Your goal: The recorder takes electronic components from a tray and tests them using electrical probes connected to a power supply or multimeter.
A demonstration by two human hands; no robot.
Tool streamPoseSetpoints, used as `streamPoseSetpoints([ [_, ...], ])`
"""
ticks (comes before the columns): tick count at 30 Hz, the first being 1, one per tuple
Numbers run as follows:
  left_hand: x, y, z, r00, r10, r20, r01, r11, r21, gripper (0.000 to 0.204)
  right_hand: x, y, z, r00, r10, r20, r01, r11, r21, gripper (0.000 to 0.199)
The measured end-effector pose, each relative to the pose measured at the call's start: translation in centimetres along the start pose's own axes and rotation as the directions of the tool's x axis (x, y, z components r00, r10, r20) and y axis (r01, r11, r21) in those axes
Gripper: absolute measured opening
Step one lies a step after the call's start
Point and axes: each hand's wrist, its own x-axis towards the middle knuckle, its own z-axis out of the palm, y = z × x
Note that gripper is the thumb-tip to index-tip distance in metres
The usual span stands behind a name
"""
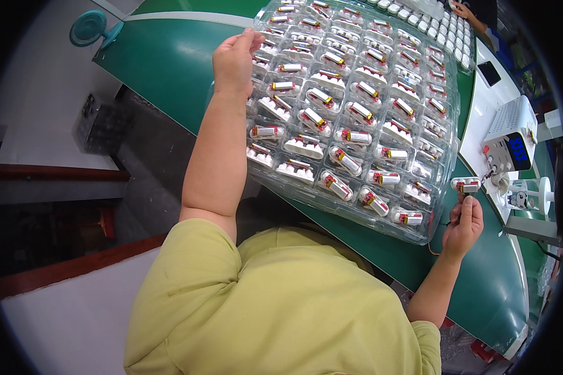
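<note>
My right hand [462, 225] is closed at the right side of the table. Above its fingertips stands a small white oval device [465, 185] with a silver battery and red parts; a dark stem, perhaps a plug, joins it to the fingers. A thin cable [433, 250] trails beside this hand. My left hand [234, 65] is closed at the far left edge of a clear plastic tray [443, 164], its fingertips pressed together; what they grip, if anything, is hidden. Several similar white devices [345, 161] with batteries lie in the tray's compartments at varied angles.
A white box-shaped instrument [505, 134] with a blue lit display stands at right. Near it are a dark phone [489, 74] and a clear cylindrical container [527, 195]. Another person's hand [461, 10] is beside white pieces [441, 28]. A teal fan-like object [94, 29] stands far left.
</note>
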Motion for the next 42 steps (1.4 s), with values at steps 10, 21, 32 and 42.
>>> streamPoseSetpoints([
  [10,-0.1,1.1,-0.3,0.987,-0.111,-0.115,0.097,0.988,-0.12,0.032,0.0,0.2,0.2,1.0,-0.01,0.012,0.01,1.0,-0.03,0.017],
  [21,0.0,1.3,-0.7,0.959,-0.153,-0.24,0.081,0.955,-0.285,0.038,0.0,0.2,0.2,1.0,0.021,-0.014,-0.021,1.0,-0.013,0.016],
  [32,0.0,1.4,-0.8,0.949,-0.17,-0.267,0.081,0.946,-0.315,0.039,-0.1,-0.1,0.5,1.0,0.01,0.01,-0.01,1.0,-0.024,0.015],
  [42,0.2,0.5,-0.7,0.96,-0.041,-0.277,-0.008,0.985,-0.172,0.04,-0.2,-0.7,0.8,0.999,0.009,-0.048,-0.01,1.0,-0.03,0.016],
])
